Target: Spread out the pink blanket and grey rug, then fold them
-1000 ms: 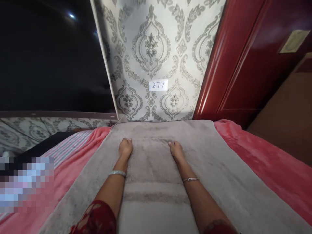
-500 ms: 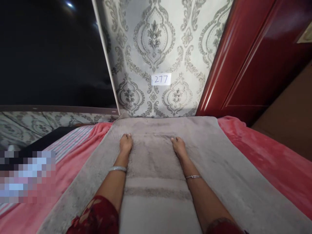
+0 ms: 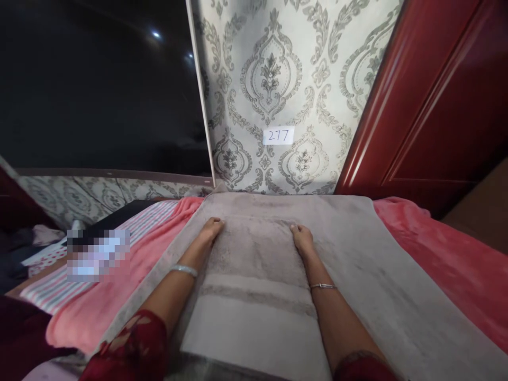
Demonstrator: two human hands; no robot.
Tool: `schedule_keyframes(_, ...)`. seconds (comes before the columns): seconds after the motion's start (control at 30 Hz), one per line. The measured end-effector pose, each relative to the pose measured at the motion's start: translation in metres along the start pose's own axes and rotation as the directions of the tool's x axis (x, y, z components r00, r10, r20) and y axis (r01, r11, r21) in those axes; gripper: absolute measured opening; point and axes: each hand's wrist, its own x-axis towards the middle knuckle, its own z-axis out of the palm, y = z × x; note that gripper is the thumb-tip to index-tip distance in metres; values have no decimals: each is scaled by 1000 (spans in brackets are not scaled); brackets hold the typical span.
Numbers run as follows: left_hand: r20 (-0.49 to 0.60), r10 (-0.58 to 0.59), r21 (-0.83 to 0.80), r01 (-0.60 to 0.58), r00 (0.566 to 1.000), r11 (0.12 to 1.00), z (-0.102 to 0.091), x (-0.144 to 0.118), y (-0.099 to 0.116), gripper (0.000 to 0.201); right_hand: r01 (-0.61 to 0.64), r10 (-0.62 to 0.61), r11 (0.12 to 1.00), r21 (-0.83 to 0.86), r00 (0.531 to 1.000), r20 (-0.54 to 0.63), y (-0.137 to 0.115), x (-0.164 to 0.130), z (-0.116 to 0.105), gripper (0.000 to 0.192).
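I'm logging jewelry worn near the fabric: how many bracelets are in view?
2: a thick, pale bangle around the arm behind the left hand, and a thinner, silver-colored bangle behind the right hand. The red sleeves could hide others.

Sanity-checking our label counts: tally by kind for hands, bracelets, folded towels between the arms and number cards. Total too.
Hands: 2 (left hand, right hand)
Bracelets: 2 (left bracelet, right bracelet)
Folded towel: 1
Number card: 1
Total: 6
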Motion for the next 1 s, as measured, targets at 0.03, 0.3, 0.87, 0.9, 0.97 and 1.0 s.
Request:
schedule_keyframes(0.03,2,38,18,-38,999,999,-4,-15,-4,40,-2,2,1000,4,1000,-3,0,0,0,46)
schedule_keyframes(0.3,391,531,383,-658,752,649,-10,-172,-69,65,14,-14,1000,-3,1000,-19,-5,-8,-2,49)
schedule_keyframes(0.87,434,505,390,-661,746,640,-18,-185,-93,74,848,-706,489,206,246,664,-107,-113,45,50)
schedule_keyframes(0.9,431,503,404,-659,749,635,-16,-185,-97,75,850,-698,472,233,199,688,-106,-115,53,49)
schedule_keyframes(0.97,438,504,411,-664,744,625,-12,-184,-106,75,869,-656,446,216,153,739,-105,-105,62,50)
schedule_keyframes(1.0,439,513,407,-672,738,619,-9,-184,-110,74,882,-630,437,177,159,760,-105,-96,64,52)
